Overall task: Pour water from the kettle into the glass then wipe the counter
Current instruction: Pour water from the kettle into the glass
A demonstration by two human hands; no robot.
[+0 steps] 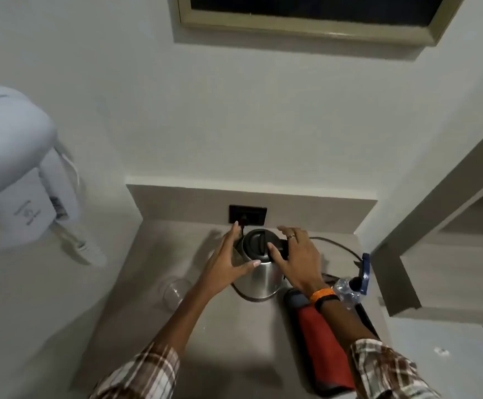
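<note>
The kettle stands upright on its base near the back edge of the table, just in front of the wall socket, its black lid up and its black handle pointing toward the table's right edge. Both hands are spread open around it and clamped on nothing. The left hand cups the steel body from the left, thumb tip against the side, fingers reaching toward the back. The right hand hovers over the handle, thumb at the lid's rim, fingers not yet curled round it. The handle lies directly under the right hand, so that hand looks best placed to lift. The glass stands well to the left of the kettle, toward the table's left edge, so the pour would swing leftward across the left arm. A red bottle lies under the right forearm, with a plastic bottle just beyond it.
</note>
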